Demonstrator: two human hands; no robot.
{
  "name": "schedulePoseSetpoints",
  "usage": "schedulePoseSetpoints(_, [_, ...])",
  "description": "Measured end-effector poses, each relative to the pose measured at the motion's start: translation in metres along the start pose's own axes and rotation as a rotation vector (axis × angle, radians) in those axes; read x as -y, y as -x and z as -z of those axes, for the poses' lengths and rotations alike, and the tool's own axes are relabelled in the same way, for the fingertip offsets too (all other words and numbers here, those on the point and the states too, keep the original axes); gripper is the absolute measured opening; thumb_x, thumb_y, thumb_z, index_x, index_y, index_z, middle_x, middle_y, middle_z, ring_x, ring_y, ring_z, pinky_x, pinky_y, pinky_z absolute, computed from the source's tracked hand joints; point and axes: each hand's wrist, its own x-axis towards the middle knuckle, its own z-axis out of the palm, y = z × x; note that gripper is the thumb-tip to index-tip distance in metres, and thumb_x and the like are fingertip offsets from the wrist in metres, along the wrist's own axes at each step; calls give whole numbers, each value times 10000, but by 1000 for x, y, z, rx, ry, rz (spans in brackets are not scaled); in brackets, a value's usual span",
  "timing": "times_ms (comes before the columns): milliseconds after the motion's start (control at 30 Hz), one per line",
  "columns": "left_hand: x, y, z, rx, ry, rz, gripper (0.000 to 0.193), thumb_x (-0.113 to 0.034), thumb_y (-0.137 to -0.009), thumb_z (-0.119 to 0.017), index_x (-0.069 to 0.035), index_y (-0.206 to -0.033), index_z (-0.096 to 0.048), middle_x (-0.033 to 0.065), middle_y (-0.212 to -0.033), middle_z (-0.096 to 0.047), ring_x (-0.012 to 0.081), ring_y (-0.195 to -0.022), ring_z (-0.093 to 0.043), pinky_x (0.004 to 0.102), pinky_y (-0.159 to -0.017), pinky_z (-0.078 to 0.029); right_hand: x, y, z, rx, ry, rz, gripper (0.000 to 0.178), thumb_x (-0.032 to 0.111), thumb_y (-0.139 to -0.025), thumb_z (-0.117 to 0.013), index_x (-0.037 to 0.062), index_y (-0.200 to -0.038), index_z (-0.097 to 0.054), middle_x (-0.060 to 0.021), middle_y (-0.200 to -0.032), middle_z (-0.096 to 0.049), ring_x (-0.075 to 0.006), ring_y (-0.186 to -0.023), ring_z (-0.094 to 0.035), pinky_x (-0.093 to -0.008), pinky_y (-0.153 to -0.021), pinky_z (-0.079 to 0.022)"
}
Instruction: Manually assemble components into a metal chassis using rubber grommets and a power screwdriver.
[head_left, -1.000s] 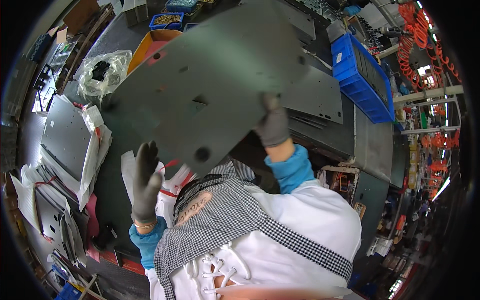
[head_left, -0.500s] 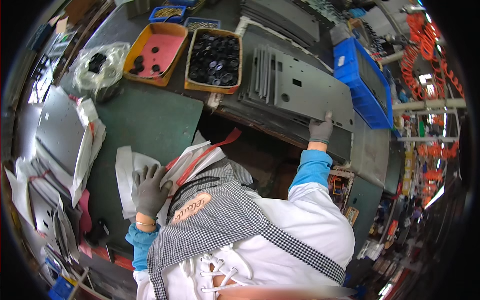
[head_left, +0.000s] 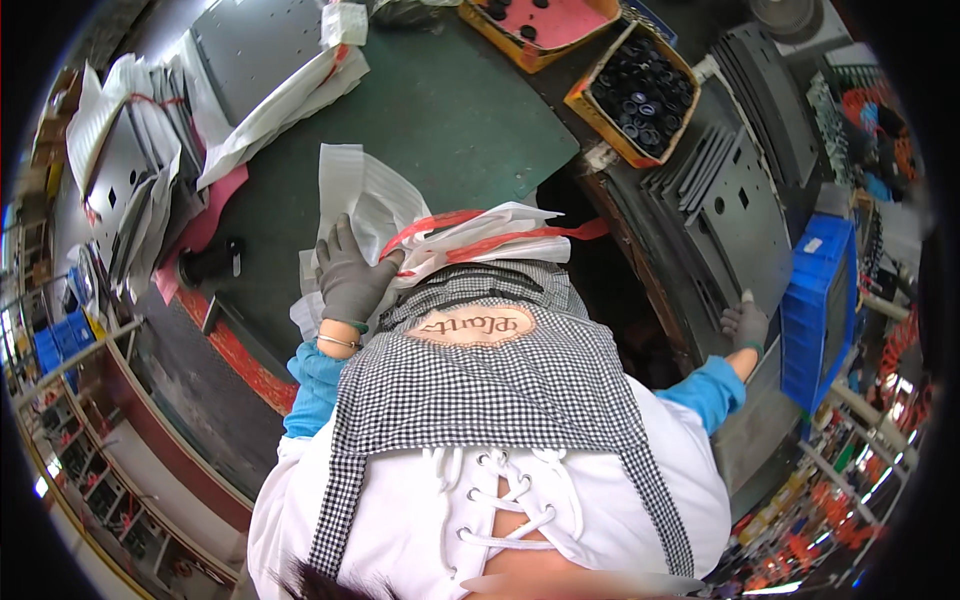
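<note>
1. Stacks of grey metal plates (head_left: 120, 190), partly wrapped in white sheeting, are lying at the far left of the green counter (head_left: 450, 120).
2. A black object (head_left: 205, 262) is resting on a pink sheet near the counter's near edge.
3. The left hand (head_left: 350, 282), in a grey glove, is pressing flat on a pile of white plastic wrapping (head_left: 370, 205); its grip is released, fingers spread over the wrapping and closing on nothing.
4. Red ribbon strips (head_left: 500, 235) are trailing across the wrapping, just beside the left hand and above the checked apron.
5. An orange tray (head_left: 640, 95) filled with small black parts is sitting at the far right corner of the counter, beside a second tray with a pink liner (head_left: 545, 20).
6. A flat grey metal panel (head_left: 750, 220) with cut holes is lying on a stack of similar panels right of the counter.
7. The right hand (head_left: 745, 322), also gloved, is touching the panel's near edge; whether its grip is clenched cannot be told.
8. A blue crate (head_left: 815, 300) is standing just beside the right hand.
</note>
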Motion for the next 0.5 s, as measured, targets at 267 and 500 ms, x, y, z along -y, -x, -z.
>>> schedulePoseSetpoints(267, [16, 39, 31, 220, -5, 70, 940, -699, -854, -600, -122, -1561, -378, 176, -1527, -480, 404, -1487, -316, 644, -1172, -226, 5, 144, -329, 974, 712, 771, 442, 279, -1014, -550, -21, -1330, -616, -147, -1422, -604, -249, -1254, -603, -361, -1084, -446])
schedulePoseSetpoints(500, [40, 85, 1, 221, 211, 113, 839, -615, -868, -636, -170, -1544, -416, 183, -1514, -470, 419, -1452, -332, 513, -1171, -330, -78, 194, -465, 1501, 501, 142, 387, 277, -1050, -536, 30, -1344, -585, -108, -1248, -651, -178, -1141, -595, -316, -915, -539])
